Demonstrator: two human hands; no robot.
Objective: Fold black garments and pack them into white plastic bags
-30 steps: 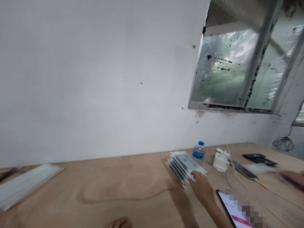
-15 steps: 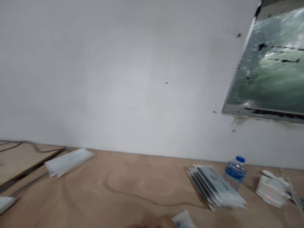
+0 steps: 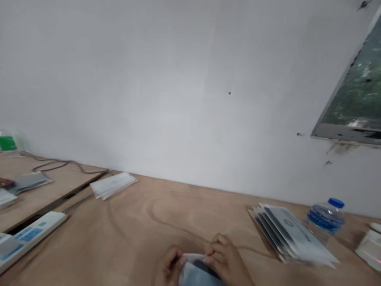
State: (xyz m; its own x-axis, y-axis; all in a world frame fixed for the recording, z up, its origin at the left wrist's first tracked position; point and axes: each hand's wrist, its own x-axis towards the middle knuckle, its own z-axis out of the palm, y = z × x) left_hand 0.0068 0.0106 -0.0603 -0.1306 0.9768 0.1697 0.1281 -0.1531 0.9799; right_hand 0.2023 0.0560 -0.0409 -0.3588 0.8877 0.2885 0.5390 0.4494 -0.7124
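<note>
At the bottom edge, my left hand point(image 3: 169, 267) pinches the left upper edge of a whitish, see-through plastic bag point(image 3: 197, 277). My right hand point(image 3: 224, 259) grips the same bag at its right upper edge, fingers bent. Something dark and flat shows at the bag's top between the hands; I cannot tell what it is. The lower part of the bag is cut off by the frame. To the right of my hands lies a fanned stack of similar pale packets point(image 3: 293, 234) with dark contents and a round printed mark.
A blue-capped water bottle point(image 3: 326, 215) stands behind the stack, with a white device point(image 3: 370, 246) farther right. More white packets point(image 3: 113, 185) lie at back left. A power strip point(image 3: 32, 237) and cable run by the table gap. At far left is another person's hand point(image 3: 6, 182).
My view has swung left and slightly down, so the table's things sit farther right. Both my hands and the bag have come into view at the bottom.
</note>
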